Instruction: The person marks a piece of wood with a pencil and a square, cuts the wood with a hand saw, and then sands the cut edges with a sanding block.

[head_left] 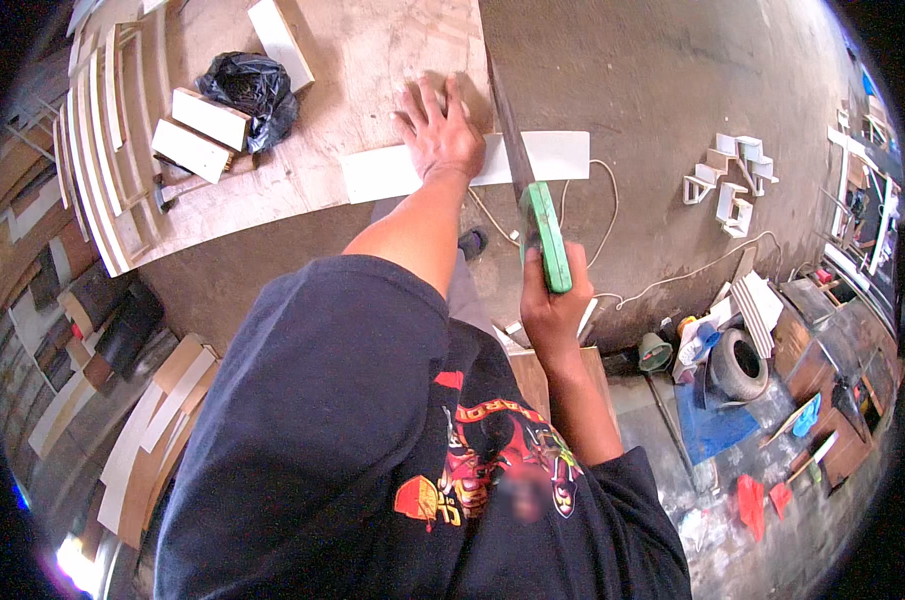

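My left hand [444,138] lies flat with spread fingers, its palm on a long white board [382,172] at the worktable's right corner and its fingertips over the bare wood. The board's right end juts out past the table edge. In my right hand [556,300] is a handsaw [545,240], gripped by its green handle. The dark blade crosses the white board just beyond the table's edge and points away from me. Whether its teeth have cut into the board cannot be made out.
On the plywood worktable [372,60] are a black plastic bag [262,95], short white-faced blocks [194,150], a hammer [160,193] and long strips [97,120] at left. A pale cord [662,288] runs across the floor. White box-like pieces [732,175] and a tire [740,365] lie to the right.
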Demonstrator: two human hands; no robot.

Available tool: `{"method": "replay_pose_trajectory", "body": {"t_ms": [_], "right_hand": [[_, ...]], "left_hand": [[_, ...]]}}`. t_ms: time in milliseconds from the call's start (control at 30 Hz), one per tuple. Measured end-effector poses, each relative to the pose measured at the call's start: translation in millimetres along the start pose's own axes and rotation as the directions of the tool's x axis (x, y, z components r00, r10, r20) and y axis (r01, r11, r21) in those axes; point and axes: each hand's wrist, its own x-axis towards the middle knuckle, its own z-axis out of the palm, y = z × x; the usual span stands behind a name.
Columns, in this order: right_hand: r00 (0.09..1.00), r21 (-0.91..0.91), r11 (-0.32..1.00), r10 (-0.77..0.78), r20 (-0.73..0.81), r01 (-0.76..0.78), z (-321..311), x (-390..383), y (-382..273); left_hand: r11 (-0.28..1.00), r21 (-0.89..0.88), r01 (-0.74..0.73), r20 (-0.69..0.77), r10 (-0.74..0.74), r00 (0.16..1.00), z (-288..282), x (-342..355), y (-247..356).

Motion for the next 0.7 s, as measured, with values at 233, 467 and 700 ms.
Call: {"method": "replay_pose_trajectory", "body": {"t_ms": [233,467,700], "right_hand": [[0.995,0.036,0.996,0.08,0.057,-0.082,-2,-2,-6],[1.0,0.023,1.0,0.016,0.008,-0.016,-2,5,-5],[1.0,0.033,0.999,-0.003,-0.003,0.003,3,14,-2]], "left_hand": [[0.999,0.024,0.022,0.002,-0.022,1.0,-7,-4,-2],[1.0,-0.023,0.015,-0.071,-0.017,0.997,1,6,-2],[1.0,0.018,0.01,-0.041,-0.009,0.999,0,1,2]]}}
